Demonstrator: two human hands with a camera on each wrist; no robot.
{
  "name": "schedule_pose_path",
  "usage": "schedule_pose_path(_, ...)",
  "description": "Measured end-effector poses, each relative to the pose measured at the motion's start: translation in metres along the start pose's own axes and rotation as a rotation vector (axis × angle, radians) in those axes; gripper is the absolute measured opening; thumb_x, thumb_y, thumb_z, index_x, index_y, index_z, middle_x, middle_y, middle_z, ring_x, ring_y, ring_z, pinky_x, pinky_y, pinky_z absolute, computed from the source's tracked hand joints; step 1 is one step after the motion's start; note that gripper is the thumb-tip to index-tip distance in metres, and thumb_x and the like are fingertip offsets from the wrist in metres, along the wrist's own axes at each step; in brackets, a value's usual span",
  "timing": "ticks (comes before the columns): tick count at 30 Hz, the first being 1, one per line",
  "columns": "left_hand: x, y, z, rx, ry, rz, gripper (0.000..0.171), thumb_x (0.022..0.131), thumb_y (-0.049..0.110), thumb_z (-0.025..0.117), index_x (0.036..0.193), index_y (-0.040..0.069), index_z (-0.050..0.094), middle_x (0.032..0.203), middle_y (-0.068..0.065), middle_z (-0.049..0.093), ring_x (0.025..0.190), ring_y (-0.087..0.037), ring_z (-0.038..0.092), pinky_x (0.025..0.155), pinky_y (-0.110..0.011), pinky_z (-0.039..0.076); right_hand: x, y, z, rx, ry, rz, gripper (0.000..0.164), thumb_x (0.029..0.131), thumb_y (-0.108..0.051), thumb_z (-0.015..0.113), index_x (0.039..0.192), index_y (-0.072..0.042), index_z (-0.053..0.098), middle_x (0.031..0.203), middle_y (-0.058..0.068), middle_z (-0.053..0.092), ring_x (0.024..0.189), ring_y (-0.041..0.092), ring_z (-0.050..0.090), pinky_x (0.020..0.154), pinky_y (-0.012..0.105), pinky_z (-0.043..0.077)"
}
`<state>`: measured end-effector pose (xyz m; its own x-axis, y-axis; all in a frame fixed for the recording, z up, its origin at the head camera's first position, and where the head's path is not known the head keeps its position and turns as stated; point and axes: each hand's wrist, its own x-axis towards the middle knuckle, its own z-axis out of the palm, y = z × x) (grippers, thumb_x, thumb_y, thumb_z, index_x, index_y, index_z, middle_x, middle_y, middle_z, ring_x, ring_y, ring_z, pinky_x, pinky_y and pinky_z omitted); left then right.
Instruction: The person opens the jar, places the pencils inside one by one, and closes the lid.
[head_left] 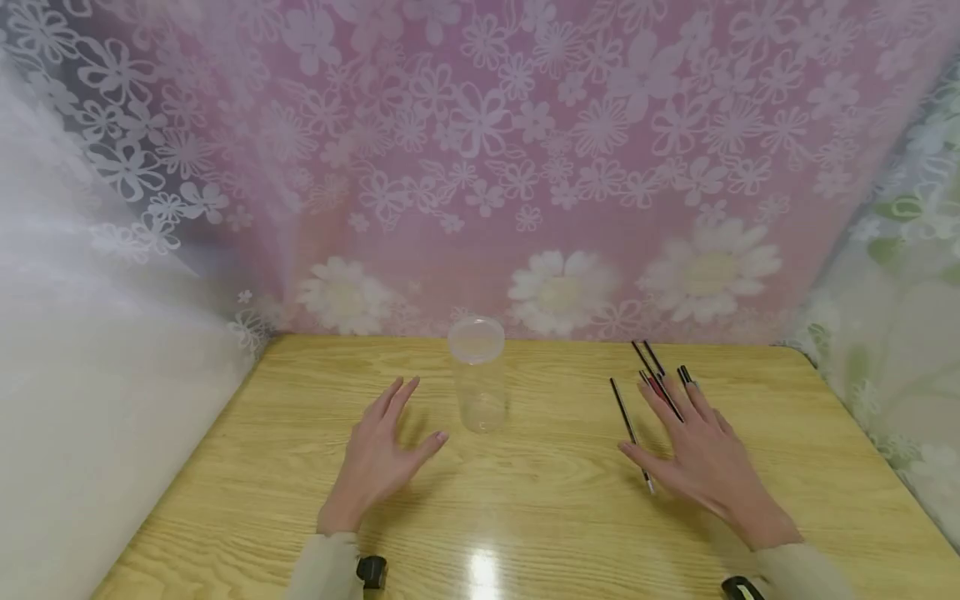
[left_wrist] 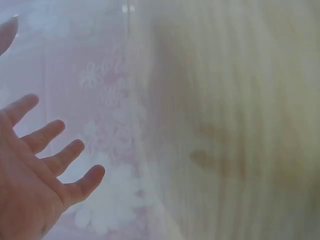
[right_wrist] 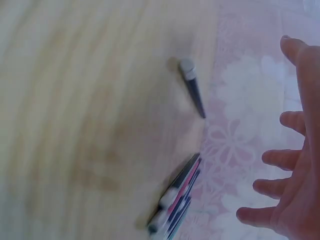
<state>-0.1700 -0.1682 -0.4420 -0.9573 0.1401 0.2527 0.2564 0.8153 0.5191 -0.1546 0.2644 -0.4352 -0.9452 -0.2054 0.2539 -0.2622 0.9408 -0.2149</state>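
Observation:
My left hand (head_left: 378,462) hovers over the table with its fingers spread and holds nothing. To its right, a tall clear plastic cup (head_left: 480,387) stands upright, apart from the fingertips. My right hand (head_left: 705,458) is also spread out, palm down, in front of several slim pens (head_left: 643,359), mostly dark with a red one among them; its fingers partly cover them in the head view. A single black pen (head_left: 622,407) with a pale end lies left of that bunch, near the thumb. In the right wrist view the bunch of pens (right_wrist: 175,200) lies apart from the fingers.
The wood-grain table (head_left: 262,467) ends at a pink flowered curtain (head_left: 450,208) at the back. A pale sheet (head_left: 97,375) hangs on the left, and a flowered one (head_left: 885,333) on the right.

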Motion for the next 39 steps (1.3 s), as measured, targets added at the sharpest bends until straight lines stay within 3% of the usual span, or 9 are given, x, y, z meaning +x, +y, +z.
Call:
schedule_pose_path(5, 0.015, 0.010, 0.011, -0.204, -0.019, -0.051, 0.087, 0.088, 0.062, 0.071, 0.160, 0.035, 0.030, 0.166, -0.004, 0.032, 0.151, -0.039, 0.035, 0.112, -0.070, 0.033, 0.013, -0.010, 0.001, 0.012, 0.026, -0.067, 0.089, 0.092, -0.066, 0.063, 0.163, -0.024, 0.029, 0.163, 0.024, 0.034, 0.148, 0.054, 0.031, 0.109, 0.072, 0.032)
schedule_pose_path(10, 0.032, 0.019, 0.028, -0.397, -0.045, -0.075, 0.092, 0.086, 0.056, 0.077, 0.161, 0.035, 0.027, 0.166, 0.000, 0.032, 0.153, -0.033, 0.033, 0.114, -0.065, 0.034, 0.024, -0.021, 0.004, 0.049, 0.063, -0.105, 0.084, 0.092, -0.062, 0.066, 0.159, -0.020, 0.037, 0.159, 0.024, 0.040, 0.143, 0.052, 0.039, 0.104, 0.071, 0.039)
schedule_pose_path(14, 0.044, 0.025, 0.039, -0.499, -0.049, -0.075, 0.095, 0.084, 0.050, 0.082, 0.161, 0.032, 0.029, 0.165, 0.001, 0.033, 0.150, -0.033, 0.035, 0.112, -0.065, 0.037, 0.030, -0.030, 0.006, 0.087, 0.076, -0.107, 0.082, 0.093, -0.062, 0.066, 0.158, -0.019, 0.040, 0.158, 0.021, 0.043, 0.143, 0.049, 0.040, 0.104, 0.070, 0.040)
schedule_pose_path(19, 0.057, 0.028, 0.052, -0.600, -0.067, -0.094, 0.094, 0.081, 0.045, 0.086, 0.157, 0.038, 0.031, 0.160, 0.004, 0.040, 0.147, -0.030, 0.040, 0.112, -0.059, 0.040, 0.036, -0.042, 0.007, 0.136, 0.089, -0.100, 0.081, 0.093, -0.061, 0.066, 0.158, -0.020, 0.040, 0.157, 0.020, 0.045, 0.142, 0.048, 0.042, 0.105, 0.069, 0.039)
schedule_pose_path(26, 0.066, 0.029, 0.063, -0.648, -0.122, -0.157, 0.099, 0.078, 0.049, 0.088, 0.156, 0.047, 0.027, 0.160, -0.006, 0.039, 0.147, -0.035, 0.040, 0.110, -0.061, 0.042, 0.045, -0.055, 0.006, 0.166, 0.096, -0.110, 0.081, 0.093, -0.062, 0.066, 0.157, -0.020, 0.041, 0.155, 0.019, 0.047, 0.141, 0.043, 0.045, 0.103, 0.068, 0.042)
schedule_pose_path(32, 0.070, 0.032, 0.068, -0.668, -0.129, -0.151, 0.101, 0.075, 0.050, 0.090, 0.155, 0.047, 0.028, 0.162, 0.002, 0.039, 0.151, -0.030, 0.037, 0.114, -0.063, 0.037, 0.053, -0.064, 0.003, 0.172, 0.113, -0.131, 0.078, 0.093, -0.057, 0.069, 0.155, -0.016, 0.045, 0.154, 0.021, 0.047, 0.139, 0.044, 0.047, 0.098, 0.067, 0.047)
schedule_pose_path(39, 0.074, 0.038, 0.068, -0.674, -0.127, -0.125, 0.093, 0.075, 0.045, 0.091, 0.151, 0.044, 0.038, 0.149, 0.005, 0.052, 0.145, -0.026, 0.044, 0.115, -0.067, 0.033, 0.065, -0.073, 0.002, 0.230, 0.158, -0.191, 0.074, 0.091, -0.052, 0.073, 0.152, -0.015, 0.049, 0.150, 0.016, 0.053, 0.135, 0.042, 0.052, 0.100, 0.065, 0.046)
